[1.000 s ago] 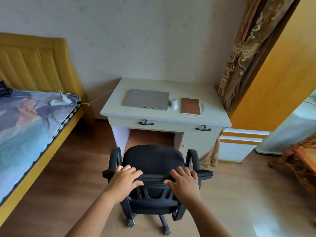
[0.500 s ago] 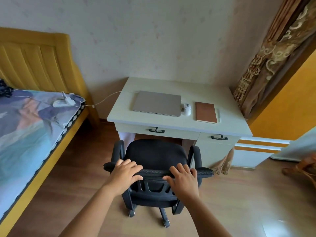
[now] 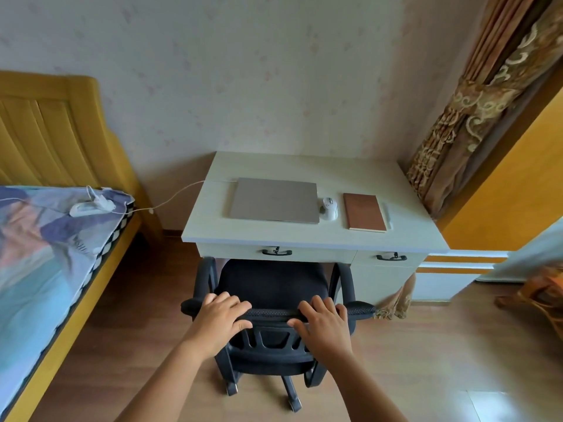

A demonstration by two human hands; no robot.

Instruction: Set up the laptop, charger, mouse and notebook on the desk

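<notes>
A closed grey laptop (image 3: 274,200) lies flat on the white desk (image 3: 313,236). A white mouse (image 3: 329,208) sits right of it, then a brown notebook (image 3: 364,212). A white charger cable (image 3: 173,197) runs from the laptop's left rear corner to a white power strip (image 3: 91,207) on the bed. My left hand (image 3: 220,315) and my right hand (image 3: 323,319) both grip the top edge of the black office chair (image 3: 271,281), fingers curled over its backrest. The chair's seat front is tucked under the desk edge.
A bed (image 3: 45,263) with a yellow headboard stands at the left. Patterned curtains (image 3: 475,117) hang at the right beside a yellow door (image 3: 518,178). The desk has two drawers with black handles (image 3: 276,252). A wooden piece of furniture (image 3: 542,293) is at the far right.
The chair has rolled forward toward the desk with both hands on its backrest, and the view has moved closer to the desk.
</notes>
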